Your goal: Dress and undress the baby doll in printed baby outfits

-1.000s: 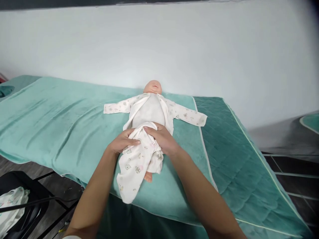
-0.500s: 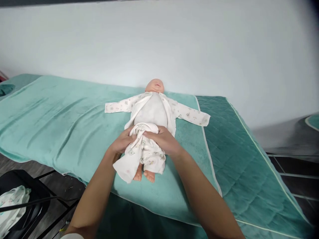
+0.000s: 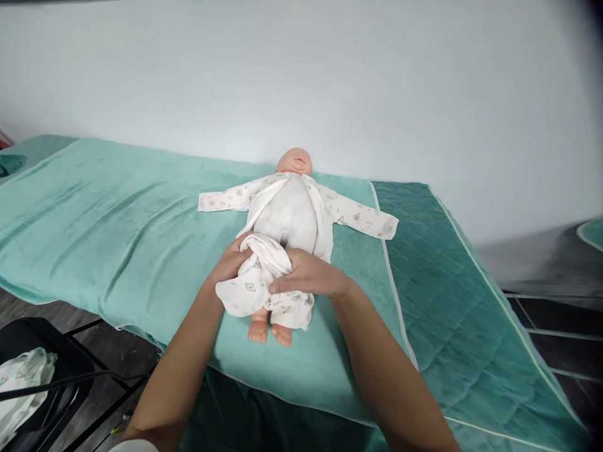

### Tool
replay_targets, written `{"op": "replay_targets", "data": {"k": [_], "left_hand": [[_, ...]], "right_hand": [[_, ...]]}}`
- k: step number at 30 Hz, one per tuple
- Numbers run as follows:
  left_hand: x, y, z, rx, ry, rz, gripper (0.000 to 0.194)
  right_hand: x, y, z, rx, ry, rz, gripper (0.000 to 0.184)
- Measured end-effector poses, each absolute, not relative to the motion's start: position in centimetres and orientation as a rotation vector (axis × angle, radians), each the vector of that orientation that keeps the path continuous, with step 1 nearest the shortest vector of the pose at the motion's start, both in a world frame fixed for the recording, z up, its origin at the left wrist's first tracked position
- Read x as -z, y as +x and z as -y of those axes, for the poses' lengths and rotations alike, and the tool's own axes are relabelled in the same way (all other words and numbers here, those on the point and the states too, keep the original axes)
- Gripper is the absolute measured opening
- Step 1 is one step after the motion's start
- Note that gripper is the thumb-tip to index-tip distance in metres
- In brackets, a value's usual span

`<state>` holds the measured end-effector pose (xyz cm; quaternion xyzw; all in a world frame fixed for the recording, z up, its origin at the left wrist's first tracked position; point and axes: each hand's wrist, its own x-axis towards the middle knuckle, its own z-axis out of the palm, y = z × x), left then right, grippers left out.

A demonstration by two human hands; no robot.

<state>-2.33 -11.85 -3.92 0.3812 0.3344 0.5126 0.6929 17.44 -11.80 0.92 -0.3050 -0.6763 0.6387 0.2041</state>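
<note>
A baby doll (image 3: 288, 213) lies on its back on a teal towel (image 3: 117, 232), head toward the wall, arms spread in an open white printed top. Printed white trousers (image 3: 264, 282) are bunched around its hips and legs, and both bare feet (image 3: 269, 331) stick out below. My left hand (image 3: 228, 265) grips the bunched trousers on the doll's left side as I see it. My right hand (image 3: 308, 278) is closed on the same fabric from the right, thumb across the front.
The towel covers a padded table with a darker quilted teal cover (image 3: 452, 301) on the right. A white wall runs behind. At lower left a black chair (image 3: 42, 376) holds a white printed cloth (image 3: 21, 383). Dark floor lies beyond the table's right edge.
The trousers have been gathered up the doll's legs: the long loose leg that hung toward me is now bunched at the hips, and both feet are bare. My hands stay at the waist.
</note>
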Motion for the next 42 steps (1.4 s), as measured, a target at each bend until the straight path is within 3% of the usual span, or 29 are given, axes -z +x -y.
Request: {"op": "replay_targets", "data": {"k": [5, 12, 20, 28, 36, 42], "left_hand": [[3.8, -2.3, 11.7, -1.102, 0.922, -0.824, 0.034], [3.7, -2.9, 11.3, -0.971, 0.99, -0.739, 0.067], [3.6, -2.5, 11.8, -0.966, 0.926, -0.752, 0.049], [3.9, -2.7, 12.2, -1.104, 0.976, -0.741, 0.042], [3.6, -2.4, 12.6, -1.072, 0.892, -0.753, 0.043], [1.4, -1.4, 16.0, -1.089, 0.892, -0.825, 0.043]], "right_hand": [[-0.7, 16.8, 12.3, -1.718, -1.034, 1.707, 0.045], [1.0, 16.5, 11.9, -1.805, -0.954, 1.113, 0.041], [1.1, 16.6, 11.9, -1.826, -0.884, 1.131, 0.044], [-1.5, 17.4, 12.4, -1.781, -0.946, 1.853, 0.052], [0.7, 17.2, 12.3, -1.867, -0.897, 1.274, 0.048], [1.0, 17.5, 12.1, -1.832, -0.907, 1.308, 0.044]]}}
